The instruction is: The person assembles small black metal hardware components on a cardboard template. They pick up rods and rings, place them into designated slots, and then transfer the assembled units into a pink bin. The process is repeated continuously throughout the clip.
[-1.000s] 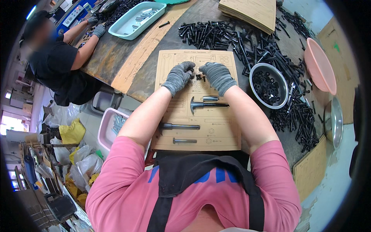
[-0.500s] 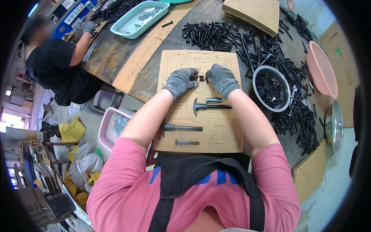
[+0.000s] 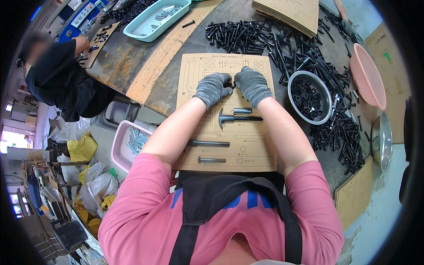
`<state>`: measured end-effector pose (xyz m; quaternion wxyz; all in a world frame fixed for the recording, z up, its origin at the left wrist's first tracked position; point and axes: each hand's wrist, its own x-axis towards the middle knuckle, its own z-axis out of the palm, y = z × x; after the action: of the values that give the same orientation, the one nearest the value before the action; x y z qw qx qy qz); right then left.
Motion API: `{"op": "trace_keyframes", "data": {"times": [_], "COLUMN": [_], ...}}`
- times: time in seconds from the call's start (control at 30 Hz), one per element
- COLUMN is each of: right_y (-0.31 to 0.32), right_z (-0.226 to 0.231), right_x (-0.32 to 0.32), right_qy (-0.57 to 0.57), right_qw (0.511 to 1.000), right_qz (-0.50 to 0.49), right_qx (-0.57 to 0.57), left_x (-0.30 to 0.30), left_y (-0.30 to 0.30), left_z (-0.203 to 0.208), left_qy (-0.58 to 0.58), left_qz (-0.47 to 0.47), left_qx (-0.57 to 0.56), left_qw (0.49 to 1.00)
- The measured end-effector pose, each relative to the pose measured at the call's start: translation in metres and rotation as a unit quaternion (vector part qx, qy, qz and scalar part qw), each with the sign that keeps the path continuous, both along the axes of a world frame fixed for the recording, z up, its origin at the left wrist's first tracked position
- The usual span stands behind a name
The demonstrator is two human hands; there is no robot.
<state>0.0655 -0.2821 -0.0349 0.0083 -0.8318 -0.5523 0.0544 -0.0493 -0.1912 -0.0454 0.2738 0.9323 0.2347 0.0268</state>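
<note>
Printed cardboard (image 3: 221,134), its lower left hidden from me behind the left forearm (image 3: 174,130), lies on the desk (image 3: 168,84), long axis pointing away from the body; a metal bowl (image 3: 326,101) of black washers (image 3: 307,95) sits just right. Over its upper half, the left hand (image 3: 214,88) and right hand (image 3: 253,85) curl around a mostly covered dark part (image 3: 232,84), whose grip I cannot tell.
</note>
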Motion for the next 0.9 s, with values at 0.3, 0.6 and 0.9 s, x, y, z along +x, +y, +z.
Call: {"op": "trace_keyframes", "data": {"times": [0.3,0.6,0.9], "right_y": [0.0014,-0.0021,-0.0044], "right_z": [0.0013,0.0031,0.0008], "right_x": [0.0008,-0.0009,0.0037], "right_qy": [0.001,0.002,0.038], "right_qw": [1.0,1.0,0.998], "right_qz": [0.01,0.027,0.019], "right_qx": [-0.015,0.003,0.037], "left_x": [-0.0017,0.002,0.0024], "left_y": [-0.0046,-0.0035,-0.001], "left_z": [0.0024,0.0029,-0.0034], "left_qy": [0.004,0.021,-0.005], "left_qz": [0.014,0.004,0.011], "left_qx": [0.004,0.005,-0.027], "left_qw": [1.0,1.0,1.0]}}
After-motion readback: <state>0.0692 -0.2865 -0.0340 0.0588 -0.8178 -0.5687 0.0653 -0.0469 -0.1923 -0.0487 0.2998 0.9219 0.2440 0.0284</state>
